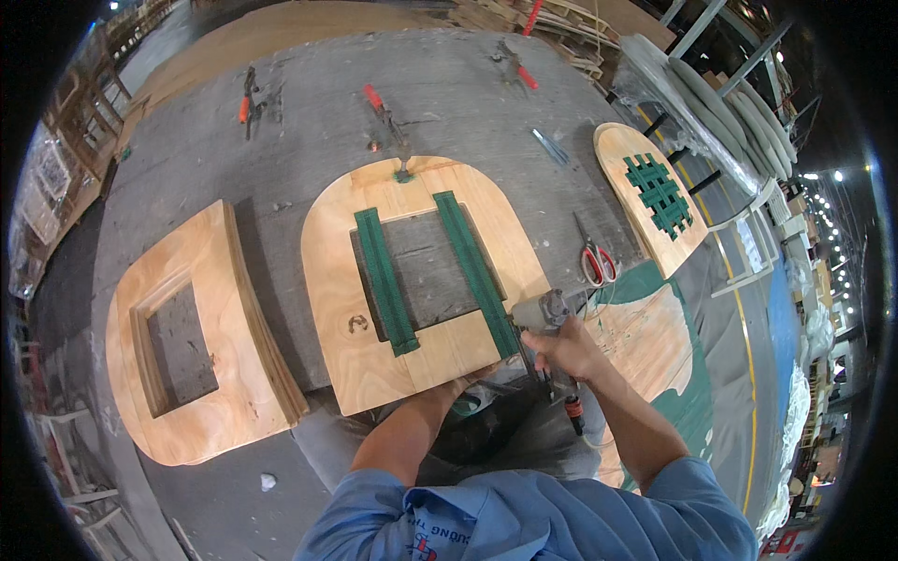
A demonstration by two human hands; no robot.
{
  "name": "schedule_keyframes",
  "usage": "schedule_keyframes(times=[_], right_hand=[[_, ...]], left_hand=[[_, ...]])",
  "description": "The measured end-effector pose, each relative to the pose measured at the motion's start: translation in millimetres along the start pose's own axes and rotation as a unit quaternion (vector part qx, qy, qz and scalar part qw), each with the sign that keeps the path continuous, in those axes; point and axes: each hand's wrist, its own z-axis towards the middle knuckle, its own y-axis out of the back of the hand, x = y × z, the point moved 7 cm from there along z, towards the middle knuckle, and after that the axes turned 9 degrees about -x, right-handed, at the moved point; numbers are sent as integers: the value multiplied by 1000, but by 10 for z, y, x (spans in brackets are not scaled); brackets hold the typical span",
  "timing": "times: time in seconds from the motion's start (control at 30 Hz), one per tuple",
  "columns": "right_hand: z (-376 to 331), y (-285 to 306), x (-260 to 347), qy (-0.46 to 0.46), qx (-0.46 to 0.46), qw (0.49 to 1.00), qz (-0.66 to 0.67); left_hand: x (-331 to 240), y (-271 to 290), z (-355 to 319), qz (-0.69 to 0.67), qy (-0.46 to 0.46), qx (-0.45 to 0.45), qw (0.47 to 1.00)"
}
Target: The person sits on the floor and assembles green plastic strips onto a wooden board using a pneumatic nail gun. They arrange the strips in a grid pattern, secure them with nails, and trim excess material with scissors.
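In front of me lies a wooden seat panel (341, 299) with a rounded far end and a rectangular opening. Two green webbing straps (383, 280) run lengthwise over the opening; the right strap reaches the panel's near edge. My right hand (564, 351) is wrapped around a pneumatic staple gun (544, 309), its head at the panel's near right corner, beside that strap's end. At the near edge is my left hand (460, 384), its fingers mostly hidden by the panel. A clamp with a red handle (375, 98) rests against the far end.
A stack of similar panels (192, 318) stands at left. On the far right lie panels with woven green webbing (613, 168). Red-handled scissors (597, 265), loose clamps (247, 105) and thin metal pieces (550, 147) lie on the grey table (309, 93).
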Motion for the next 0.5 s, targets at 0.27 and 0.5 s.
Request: schedule_keyframes(times=[0.27,0.5], right_hand=[[-33,-80,106,26,-3,1000,-3],[-57,-92,82,-1,-9,991,-134]], left_hand=[[19,9,-23,-5,6,-4,1000],[7,1,-41,-13,5,-4,1000]])
